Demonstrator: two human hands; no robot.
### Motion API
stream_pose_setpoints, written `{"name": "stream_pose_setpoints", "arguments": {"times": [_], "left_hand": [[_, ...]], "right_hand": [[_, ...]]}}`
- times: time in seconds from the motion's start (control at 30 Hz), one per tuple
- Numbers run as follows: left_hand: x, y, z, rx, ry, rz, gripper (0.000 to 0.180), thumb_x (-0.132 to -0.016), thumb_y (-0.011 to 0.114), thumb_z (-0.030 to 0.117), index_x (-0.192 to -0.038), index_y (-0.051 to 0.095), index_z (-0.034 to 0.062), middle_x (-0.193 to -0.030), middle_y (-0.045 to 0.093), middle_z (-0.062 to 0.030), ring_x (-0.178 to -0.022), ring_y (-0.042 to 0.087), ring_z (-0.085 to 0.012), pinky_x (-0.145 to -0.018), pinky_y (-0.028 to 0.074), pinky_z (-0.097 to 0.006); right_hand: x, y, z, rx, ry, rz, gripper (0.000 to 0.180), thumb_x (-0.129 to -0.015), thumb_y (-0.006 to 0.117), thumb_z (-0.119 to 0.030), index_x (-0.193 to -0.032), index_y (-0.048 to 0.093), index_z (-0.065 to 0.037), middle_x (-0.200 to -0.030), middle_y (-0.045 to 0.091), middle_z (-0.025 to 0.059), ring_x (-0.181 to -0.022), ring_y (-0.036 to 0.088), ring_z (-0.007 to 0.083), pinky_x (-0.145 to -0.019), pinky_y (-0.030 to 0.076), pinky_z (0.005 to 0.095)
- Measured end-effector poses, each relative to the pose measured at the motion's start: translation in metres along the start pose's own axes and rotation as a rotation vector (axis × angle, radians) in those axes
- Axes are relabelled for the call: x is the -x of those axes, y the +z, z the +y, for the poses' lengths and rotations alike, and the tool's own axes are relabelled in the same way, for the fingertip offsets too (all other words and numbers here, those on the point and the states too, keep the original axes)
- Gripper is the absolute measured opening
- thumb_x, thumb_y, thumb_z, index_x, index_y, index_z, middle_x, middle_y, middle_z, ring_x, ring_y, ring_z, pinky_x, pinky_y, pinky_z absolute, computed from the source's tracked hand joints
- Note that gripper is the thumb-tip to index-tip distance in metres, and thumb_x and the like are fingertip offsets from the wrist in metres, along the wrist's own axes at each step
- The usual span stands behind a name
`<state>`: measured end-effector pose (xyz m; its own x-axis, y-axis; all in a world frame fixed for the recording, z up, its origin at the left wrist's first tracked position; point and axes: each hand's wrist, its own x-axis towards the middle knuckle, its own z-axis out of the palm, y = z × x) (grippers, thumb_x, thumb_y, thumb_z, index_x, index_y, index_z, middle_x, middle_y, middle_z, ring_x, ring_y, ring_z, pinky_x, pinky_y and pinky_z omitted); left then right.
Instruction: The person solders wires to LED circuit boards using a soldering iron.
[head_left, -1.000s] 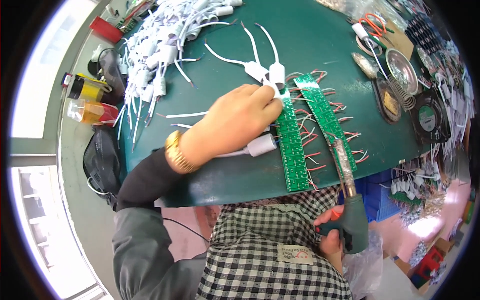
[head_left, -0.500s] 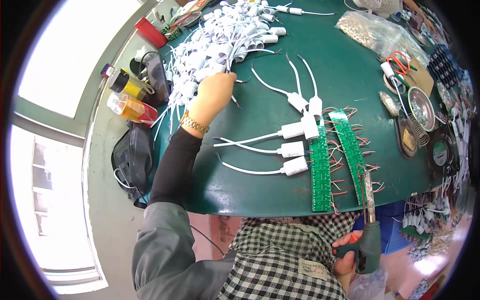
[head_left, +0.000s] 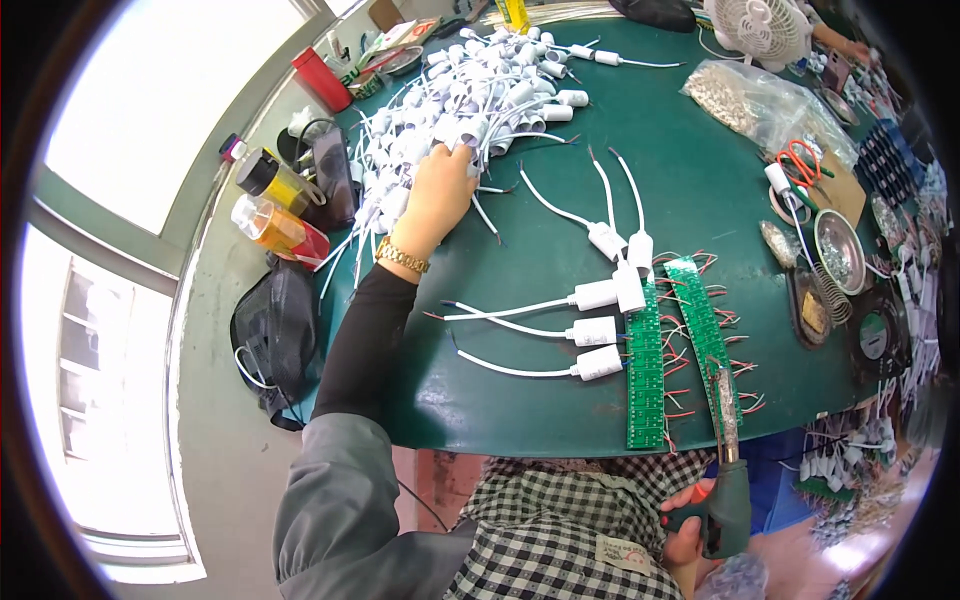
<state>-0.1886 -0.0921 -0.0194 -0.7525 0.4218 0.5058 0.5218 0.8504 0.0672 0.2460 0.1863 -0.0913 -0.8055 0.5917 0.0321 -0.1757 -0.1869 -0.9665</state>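
My left hand (head_left: 437, 200) reaches into a heap of white lamp holders (head_left: 415, 110) with short wires. Its fingers are bent around one white lamp holder (head_left: 470, 163), partly hiding it. In my right hand (head_left: 686, 525), at the table's near edge, is a dark green soldering gun (head_left: 730, 505) with a red part. Its metal barrel points up over the lower end of the right green circuit board (head_left: 697, 305). Beside that board lies a second green circuit board (head_left: 645, 400). Several separate lamp holders (head_left: 594, 331) rest against or across the left board, wires pointing away.
Bottles (head_left: 280, 232), a black phone-like slab (head_left: 340, 180), a red cylinder (head_left: 320, 80) and a black mesh bag (head_left: 272, 340) line the left side. On the right are orange-handled scissors (head_left: 800, 160), a metal dish (head_left: 840, 250), a coiled stand (head_left: 832, 292), plastic bags and a white fan (head_left: 758, 30).
The view has tilted, so the table sits lower in it. My left hand's fingers have shifted and spread slightly at the heap. The soldering gun stays in my right hand.
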Motion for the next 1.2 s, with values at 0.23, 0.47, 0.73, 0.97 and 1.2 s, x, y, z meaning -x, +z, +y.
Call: {"name": "stream_pose_setpoints", "arguments": {"times": [0.23,0.47,0.73,0.97,1.2], "left_hand": [[0.011,-0.003,0.0,0.162,0.029,0.198,0.021,-0.079,0.055,0.002,-0.1,0.057,0.0006,-0.092,0.053,-0.0221,-0.078,0.056,-0.0403,-0.071,0.048,-0.046],[0.013,-0.001,0.002,0.082,0.103,0.169,0.025,-0.077,0.063,0.003,-0.101,0.056,0.0005,-0.096,0.055,-0.0173,-0.08,0.058,-0.0379,-0.067,0.05,-0.042],[0.02,-0.007,0.007,0.269,0.133,0.4,0.024,-0.076,0.065,-0.001,-0.099,0.061,0.0024,-0.096,0.061,-0.0109,-0.076,0.059,-0.0214,-0.067,0.048,-0.03],[0.011,-0.038,0.009,0.66,-0.136,0.586,0.014,-0.085,0.058,-0.002,-0.098,0.061,0.0015,-0.085,0.056,0.0,-0.069,0.049,-0.0062,-0.062,0.041,-0.021],[-0.011,-0.036,-0.097,1.698,-0.595,0.302,0.029,-0.096,0.047,0.017,-0.112,0.048,-0.008,-0.1,0.058,-0.0162,-0.085,0.058,-0.0227,-0.074,0.049,-0.031]], "right_hand": [[-0.009,0.01,-0.008,0.073,-0.045,-0.135,0.047,-0.08,0.062,-0.025,-0.112,0.044,0.004,-0.08,0.055,0.0111,-0.068,0.059,0.0187,-0.061,0.051,0.0301],[-0.009,0.004,0.0,0.101,-0.043,-0.204,0.054,-0.083,0.06,-0.034,-0.12,0.041,0.002,-0.08,0.055,0.0121,-0.064,0.057,0.019,-0.057,0.048,0.0304],[-0.002,0.002,-0.001,0.119,-0.019,-0.19,0.055,-0.084,0.06,-0.037,-0.121,0.042,0.0,-0.08,0.056,0.0115,-0.063,0.057,0.0189,-0.057,0.047,0.0304],[-0.005,0.0,0.002,0.129,-0.003,-0.156,0.046,-0.085,0.058,-0.035,-0.112,0.048,0.001,-0.078,0.056,0.0101,-0.063,0.057,0.018,-0.056,0.046,0.0289],[-0.023,0.011,-0.014,0.248,-0.096,-0.248,0.027,-0.078,0.057,-0.012,-0.102,0.052,0.001,-0.076,0.057,0.0101,-0.064,0.057,0.0184,-0.058,0.046,0.0275]]}}
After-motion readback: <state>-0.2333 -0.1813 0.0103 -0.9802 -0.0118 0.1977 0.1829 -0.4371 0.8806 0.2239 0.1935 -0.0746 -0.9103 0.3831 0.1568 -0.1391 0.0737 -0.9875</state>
